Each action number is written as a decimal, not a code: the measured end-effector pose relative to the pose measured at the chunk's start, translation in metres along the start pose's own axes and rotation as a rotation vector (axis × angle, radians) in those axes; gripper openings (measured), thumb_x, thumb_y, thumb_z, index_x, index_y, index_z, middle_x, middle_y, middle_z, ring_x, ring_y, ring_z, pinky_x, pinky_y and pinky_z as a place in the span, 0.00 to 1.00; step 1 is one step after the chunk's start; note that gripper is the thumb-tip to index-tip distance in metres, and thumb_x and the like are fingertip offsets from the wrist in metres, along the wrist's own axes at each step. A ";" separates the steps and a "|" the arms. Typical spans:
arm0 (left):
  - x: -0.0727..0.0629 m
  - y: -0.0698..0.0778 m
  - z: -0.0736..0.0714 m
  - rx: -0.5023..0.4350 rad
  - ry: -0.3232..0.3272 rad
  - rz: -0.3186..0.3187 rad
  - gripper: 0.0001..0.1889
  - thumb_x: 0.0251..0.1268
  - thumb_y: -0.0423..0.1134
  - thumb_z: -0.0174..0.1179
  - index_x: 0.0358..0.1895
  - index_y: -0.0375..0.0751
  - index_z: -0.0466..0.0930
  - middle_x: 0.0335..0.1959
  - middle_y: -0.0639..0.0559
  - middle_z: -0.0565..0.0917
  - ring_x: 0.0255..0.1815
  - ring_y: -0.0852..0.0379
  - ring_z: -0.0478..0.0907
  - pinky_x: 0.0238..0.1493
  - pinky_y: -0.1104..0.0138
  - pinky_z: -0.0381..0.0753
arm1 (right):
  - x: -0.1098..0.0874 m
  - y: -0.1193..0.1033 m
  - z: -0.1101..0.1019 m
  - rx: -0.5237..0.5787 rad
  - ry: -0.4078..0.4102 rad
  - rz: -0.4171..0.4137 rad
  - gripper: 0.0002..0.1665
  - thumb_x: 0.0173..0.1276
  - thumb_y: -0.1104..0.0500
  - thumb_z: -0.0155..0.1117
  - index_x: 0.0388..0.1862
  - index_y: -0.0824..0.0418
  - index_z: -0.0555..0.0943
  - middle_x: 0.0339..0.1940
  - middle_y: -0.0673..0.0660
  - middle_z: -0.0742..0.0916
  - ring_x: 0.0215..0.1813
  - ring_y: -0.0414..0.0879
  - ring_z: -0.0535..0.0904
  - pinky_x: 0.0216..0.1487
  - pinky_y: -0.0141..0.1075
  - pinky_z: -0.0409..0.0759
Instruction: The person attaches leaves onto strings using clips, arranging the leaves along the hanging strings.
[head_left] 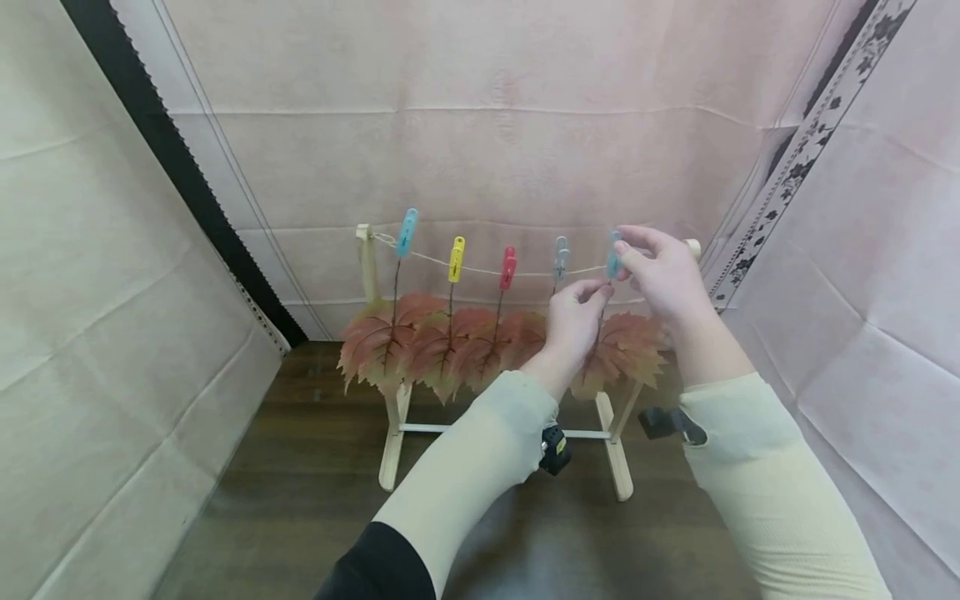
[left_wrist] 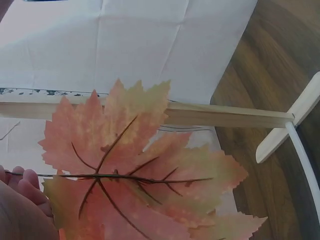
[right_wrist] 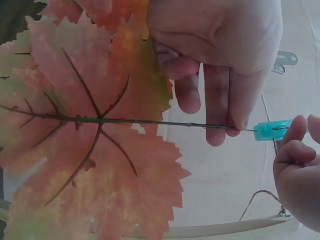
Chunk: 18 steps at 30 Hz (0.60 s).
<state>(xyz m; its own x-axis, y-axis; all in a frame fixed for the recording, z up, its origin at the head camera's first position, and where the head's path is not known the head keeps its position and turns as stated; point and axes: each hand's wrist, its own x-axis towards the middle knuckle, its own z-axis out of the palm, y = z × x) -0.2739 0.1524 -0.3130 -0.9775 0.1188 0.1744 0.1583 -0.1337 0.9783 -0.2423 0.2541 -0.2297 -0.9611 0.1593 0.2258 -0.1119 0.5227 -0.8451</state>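
Observation:
My right hand (head_left: 666,271) pinches a light-blue clothespin (right_wrist: 265,131) at the right part of a thin string (head_left: 480,269). Just below it, the fingertips of my left hand (head_left: 573,325) pinch the dark stem (right_wrist: 165,123) of an orange-red artificial maple leaf (left_wrist: 120,140). The stem's top end reaches the mouth of the clothespin in the right wrist view. Along the string to the left, similar leaves hang by their stems from a grey-blue clothespin (head_left: 561,260), a red one (head_left: 507,268), a yellow one (head_left: 456,260) and another blue one (head_left: 407,232).
The string spans a wooden stand with a left post (head_left: 367,265), two feet (head_left: 617,462) and a white crossbar (head_left: 427,428). It stands on a dark wood-grain surface (head_left: 300,483). Pale cloth hangs behind (head_left: 487,167) and at both sides. Small black devices sit at my wrists.

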 end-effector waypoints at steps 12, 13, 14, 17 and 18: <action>-0.003 -0.005 -0.018 0.106 -0.013 0.013 0.11 0.62 0.48 0.61 0.44 0.50 0.85 0.39 0.63 0.83 0.45 0.64 0.76 0.45 0.67 0.75 | -0.005 0.002 0.000 0.012 0.036 0.006 0.33 0.69 0.40 0.52 0.68 0.54 0.67 0.50 0.59 0.80 0.45 0.45 0.77 0.55 0.45 0.72; -0.004 -0.005 -0.019 0.107 -0.014 0.014 0.12 0.62 0.48 0.61 0.44 0.50 0.85 0.39 0.63 0.83 0.46 0.64 0.76 0.45 0.66 0.75 | -0.005 0.003 0.000 0.010 0.041 0.007 0.33 0.69 0.40 0.52 0.68 0.53 0.68 0.50 0.58 0.80 0.44 0.45 0.77 0.54 0.45 0.72; -0.004 -0.005 -0.021 0.109 -0.013 0.014 0.12 0.61 0.49 0.62 0.44 0.51 0.85 0.39 0.64 0.83 0.46 0.64 0.76 0.45 0.66 0.75 | -0.005 0.003 0.000 0.015 0.046 0.010 0.33 0.69 0.40 0.52 0.68 0.53 0.68 0.49 0.60 0.81 0.44 0.45 0.77 0.54 0.44 0.72; -0.005 -0.004 -0.025 0.113 -0.017 0.017 0.12 0.60 0.50 0.62 0.44 0.52 0.85 0.39 0.64 0.82 0.45 0.64 0.76 0.44 0.66 0.76 | -0.006 0.005 0.000 0.024 0.057 0.010 0.33 0.69 0.40 0.53 0.68 0.53 0.68 0.52 0.60 0.80 0.43 0.44 0.78 0.53 0.44 0.71; -0.006 -0.004 -0.027 0.112 -0.016 0.018 0.12 0.60 0.50 0.63 0.43 0.52 0.85 0.39 0.65 0.82 0.44 0.64 0.77 0.44 0.67 0.76 | -0.006 0.006 -0.001 0.022 0.062 0.009 0.33 0.69 0.40 0.53 0.68 0.54 0.68 0.54 0.59 0.79 0.42 0.43 0.78 0.53 0.44 0.72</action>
<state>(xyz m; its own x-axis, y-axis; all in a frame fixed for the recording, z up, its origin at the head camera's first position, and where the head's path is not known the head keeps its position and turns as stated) -0.2722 0.1259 -0.3205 -0.9722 0.1333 0.1925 0.1909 -0.0248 0.9813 -0.2369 0.2566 -0.2355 -0.9446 0.2155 0.2475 -0.1100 0.5025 -0.8575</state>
